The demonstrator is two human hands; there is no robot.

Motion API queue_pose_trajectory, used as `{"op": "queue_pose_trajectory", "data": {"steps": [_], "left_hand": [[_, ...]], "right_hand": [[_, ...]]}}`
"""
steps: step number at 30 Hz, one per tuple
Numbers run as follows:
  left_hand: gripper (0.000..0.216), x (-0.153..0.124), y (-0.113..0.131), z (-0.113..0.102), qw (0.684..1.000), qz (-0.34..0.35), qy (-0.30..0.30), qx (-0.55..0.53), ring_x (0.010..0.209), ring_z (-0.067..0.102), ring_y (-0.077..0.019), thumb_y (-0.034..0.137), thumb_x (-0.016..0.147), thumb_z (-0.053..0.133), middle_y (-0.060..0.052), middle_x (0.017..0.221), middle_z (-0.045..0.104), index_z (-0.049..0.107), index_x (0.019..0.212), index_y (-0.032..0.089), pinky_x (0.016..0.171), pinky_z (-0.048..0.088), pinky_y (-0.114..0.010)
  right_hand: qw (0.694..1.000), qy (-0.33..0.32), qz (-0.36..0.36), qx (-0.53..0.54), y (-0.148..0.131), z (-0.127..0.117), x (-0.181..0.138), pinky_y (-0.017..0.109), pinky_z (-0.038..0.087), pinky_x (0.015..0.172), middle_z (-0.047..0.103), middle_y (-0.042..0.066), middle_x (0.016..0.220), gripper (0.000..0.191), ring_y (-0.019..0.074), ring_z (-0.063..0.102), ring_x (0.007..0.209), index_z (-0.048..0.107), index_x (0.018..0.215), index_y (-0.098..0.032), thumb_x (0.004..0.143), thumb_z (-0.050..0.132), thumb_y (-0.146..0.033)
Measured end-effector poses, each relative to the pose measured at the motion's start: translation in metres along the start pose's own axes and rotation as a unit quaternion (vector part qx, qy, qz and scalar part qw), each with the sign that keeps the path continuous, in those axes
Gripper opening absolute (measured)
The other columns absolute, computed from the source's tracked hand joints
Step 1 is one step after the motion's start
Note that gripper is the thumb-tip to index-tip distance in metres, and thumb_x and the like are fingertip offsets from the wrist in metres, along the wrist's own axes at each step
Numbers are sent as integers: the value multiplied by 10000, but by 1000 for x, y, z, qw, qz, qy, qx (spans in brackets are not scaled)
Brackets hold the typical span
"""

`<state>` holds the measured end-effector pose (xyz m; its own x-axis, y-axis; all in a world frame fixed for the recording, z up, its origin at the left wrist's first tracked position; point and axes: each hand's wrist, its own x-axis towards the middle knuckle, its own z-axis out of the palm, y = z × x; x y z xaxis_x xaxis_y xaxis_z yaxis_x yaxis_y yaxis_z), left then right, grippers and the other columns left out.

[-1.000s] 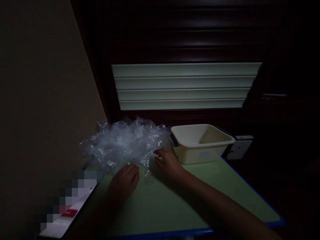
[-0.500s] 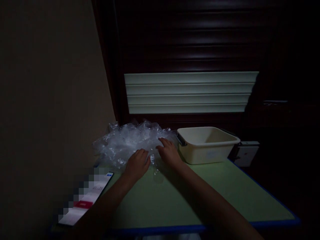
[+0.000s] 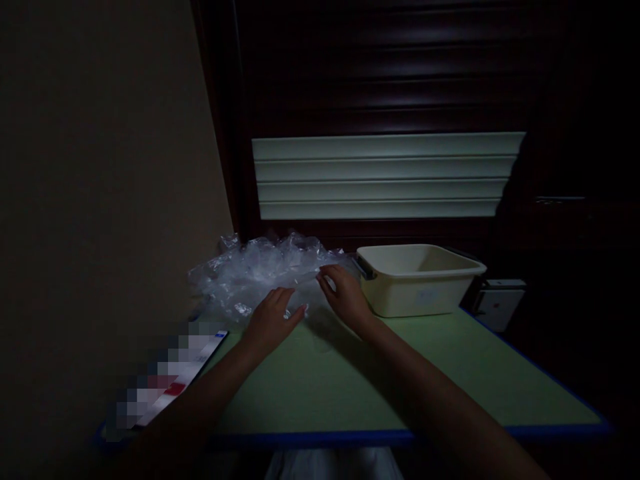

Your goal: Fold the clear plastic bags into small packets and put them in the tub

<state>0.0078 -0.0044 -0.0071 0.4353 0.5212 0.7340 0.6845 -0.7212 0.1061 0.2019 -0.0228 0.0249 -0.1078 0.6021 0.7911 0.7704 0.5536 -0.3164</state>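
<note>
At the picking-up step, by the look of it: working a bit of clear plastic loose from the near side of its heap. Bunched & crinkled by the far L corner of the table, spreading along the far edge nearly to the cream basin; can't tell if touching it.

Pinching, apparently, a thin edge of film w/ R hand, thumb & fingertips close together; dim light, so not 100% sure re: grip. Not gripping anything visible w/ L hand: fingers stretched twd the film, thumb spread well apart, just beside R hand; can't tell if touching plastic.

Next move prob. calls for closing L thumb & fingers on the same bit, opp. the R pinch, then drawing gently to separate a single layer. Thin, slippery, tangled stuff, prob. apt to drag neighbouring layers along, so best done slowly.

Also on table: upright at far edge nr far R corner, the basin, w/ dark handles. Along L edge, nr L forearm, a flat phone-like thing w/ lit face, partly pixelated. Just past far R corner, off the table, a white box, too dim to ID.
</note>
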Motion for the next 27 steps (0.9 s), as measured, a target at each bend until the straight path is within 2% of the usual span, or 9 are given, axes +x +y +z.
{"op": "queue_pose_trajectory", "data": {"steps": [4, 7, 11, 15, 17, 20, 23, 27], "left_hand": [[286, 1, -3, 1, 999, -6, 13, -31, 1052, 581, -264, 311, 939, 591, -99, 1158, 579, 560, 1168, 142, 901, 487, -479], [292, 2, -4, 0, 997, -21, 33, -64, 1083, 565, -273, 305, 937, 593, -103, 1192, 564, 557, 1178, 145, 923, 470, -492], [305, 4, -2, -4, 987, -64, 56, -133, 1130, 533, -290, 306, 924, 610, -106, 1223, 548, 559, 1179, 147, 965, 427, -524], [334, 6, 3, -4, 955, -119, 68, -262, 1125, 536, -293, 295, 909, 633, -107, 1234, 538, 547, 1197, 148, 946, 446, -517], [351, 8, 6, -3, 923, -147, 68, -348, 1128, 539, -293, 284, 915, 627, -112, 1257, 525, 528, 1226, 152, 931, 466, -506], [362, 11, 9, -5, 857, -203, 70, -468, 1131, 544, -291, 287, 933, 603, -119, 1301, 500, 506, 1257, 158, 924, 480, -499], [335, 13, 10, -9, 781, -267, 61, -561, 1089, 572, -274, 322, 950, 576, -118, 1270, 525, 523, 1231, 150, 906, 493, -481], [310, 16, 9, -13, 688, -347, 19, -637, 1004, 613, -243, 390, 965, 538, -106, 1143, 597, 575, 1125, 127, 862, 514, -442]], "right_hand": [[992, 72, 57, 82, -4, -11, 2, 408, 533, 807, 616, 75, 1143, 255, 204, 629, 946, 589, 1150, -166, 942, 566, -312], [974, 135, 94, 153, -5, -21, 4, 397, 536, 786, 624, 70, 1113, 254, 197, 634, 917, 592, 1135, -160, 941, 565, -322], [931, 217, 128, 264, -4, -33, 11, 374, 535, 754, 638, 56, 1027, 241, 180, 636, 859, 603, 1067, -147, 948, 549, -348], [878, 240, 164, 380, -4, -37, 17, 271, 529, 587, 634, -25, 746, 303, 132, 646, 638, 545, 922, -189, 937, 499, -489], [856, 230, 187, 423, -6, -35, 17, 211, 483, 476, 592, -73, 623, 329, 105, 605, 491, 498, 858, -218, 890, 531, -544], [830, 207, 214, 471, -9, -30, 16, 189, 447, 424, 573, -80, 605, 291, 78, 546, 421, 514, 854, -195, 888, 586, -475], [809, 177, 236, 508, -12, -25, 13, 211, 479, 469, 605, -34, 722, 218, 80, 563, 502, 575, 961, -145, 944, 556, -362], [793, 125, 252, 541, -11, -25, 12, 270, 535, 579, 635, 23, 907, 228, 121, 620, 669, 589, 1075, -142, 954, 547, -330]]}}
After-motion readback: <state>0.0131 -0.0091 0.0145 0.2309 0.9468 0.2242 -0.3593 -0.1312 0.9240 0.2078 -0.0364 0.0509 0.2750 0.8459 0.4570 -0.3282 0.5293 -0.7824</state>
